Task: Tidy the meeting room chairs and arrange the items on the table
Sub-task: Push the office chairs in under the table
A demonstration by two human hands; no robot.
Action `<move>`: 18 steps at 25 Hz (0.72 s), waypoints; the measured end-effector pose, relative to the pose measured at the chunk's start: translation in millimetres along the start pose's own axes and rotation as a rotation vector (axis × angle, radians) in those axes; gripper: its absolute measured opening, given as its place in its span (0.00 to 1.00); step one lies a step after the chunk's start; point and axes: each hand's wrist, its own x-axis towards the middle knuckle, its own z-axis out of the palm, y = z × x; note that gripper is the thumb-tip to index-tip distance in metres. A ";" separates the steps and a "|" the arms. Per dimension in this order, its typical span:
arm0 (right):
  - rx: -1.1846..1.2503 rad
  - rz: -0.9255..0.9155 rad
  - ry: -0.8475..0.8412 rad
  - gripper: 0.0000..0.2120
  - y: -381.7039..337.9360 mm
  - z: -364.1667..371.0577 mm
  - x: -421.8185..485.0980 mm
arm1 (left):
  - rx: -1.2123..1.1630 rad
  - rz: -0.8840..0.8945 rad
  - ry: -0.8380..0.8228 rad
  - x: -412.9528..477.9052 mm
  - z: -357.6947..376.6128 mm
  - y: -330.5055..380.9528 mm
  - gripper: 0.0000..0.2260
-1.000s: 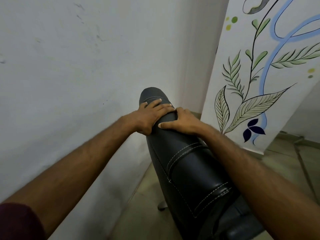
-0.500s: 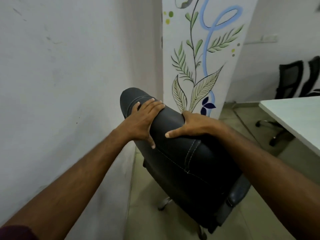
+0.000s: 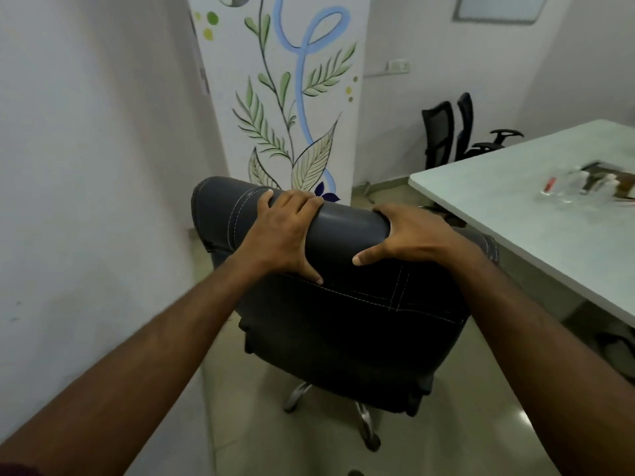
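- Head view: the left hand [image 3: 281, 235] and right hand [image 3: 412, 235] both grip the top roll of the black chair [image 3: 343, 331]. Thumbs are spread on the near face and fingers are curled over the top. The right hand's fingertips are hidden behind it.
- The chair is padded and leather-look with pale stitched seams. It stands between the plain wall at left and the table [image 3: 508, 214], just before a painted panel [image 3: 292, 97].
- Its shiny chrome base [image 3: 364, 417] is mostly hidden under the backrest.
- The panel shows green leaves and a blue loop, cut off at the top.
- The clear items [image 3: 577, 185] on the pale, round-cornered table are blurred, and any print on them is illegible.
- 2 mesh chairs [image 3: 446, 132] stand by the far wall.
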 end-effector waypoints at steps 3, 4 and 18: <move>0.041 0.057 0.011 0.41 20.7 -12.4 7.4 | -0.006 0.034 0.016 30.7 12.2 6.9 0.53; 0.046 0.069 0.024 0.41 26.3 -15.0 11.4 | -0.011 0.051 0.023 41.9 17.9 6.3 0.53; -0.127 0.246 0.225 0.44 79.2 -16.7 135.3 | -0.114 0.272 0.016 205.5 94.0 -68.1 0.53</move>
